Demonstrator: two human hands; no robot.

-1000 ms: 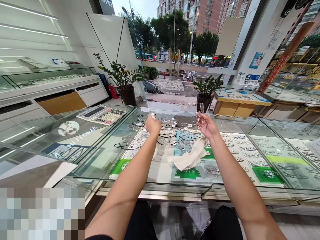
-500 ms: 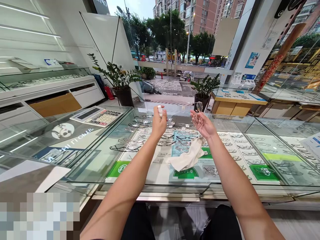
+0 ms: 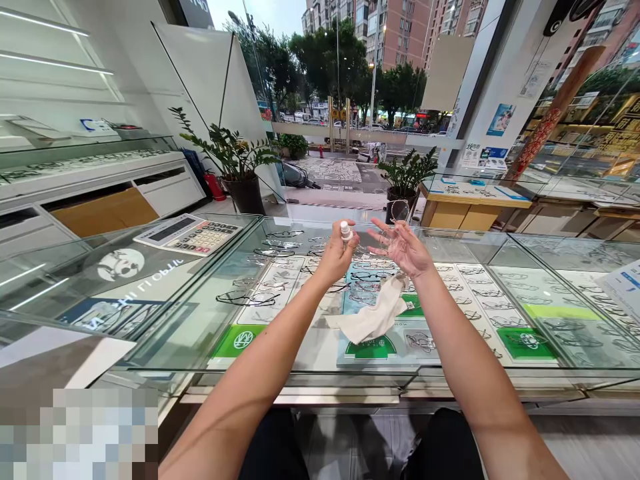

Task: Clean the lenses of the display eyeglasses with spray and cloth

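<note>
My left hand (image 3: pixel 336 260) is closed round a small bottle with a white top (image 3: pixel 345 231), held above the glass counter. Just to its right, my right hand (image 3: pixel 409 255) pinches a pair of glasses (image 3: pixel 400 211) between thumb and finger, its other fingers spread. One round clear lens stands up above the fingertips; the rest of the glasses is partly hidden by the hand. Below my right hand, a crumpled off-white cloth (image 3: pixel 373 321) lies on the counter top. The body of the bottle is mostly covered by my left fingers.
Rows of glasses frames (image 3: pixel 249 298) lie under the glass counter (image 3: pixel 300 357). A large calculator (image 3: pixel 187 233) rests at the left, near a white sheet (image 3: pixel 65 353). Potted plants (image 3: pixel 245 193) stand beyond the counter, by the window.
My left hand has moved right with the bottle, closer to the glasses. The glasses have turned so one lens shows rounder, and my right fingers have spread. The cloth stays put.
</note>
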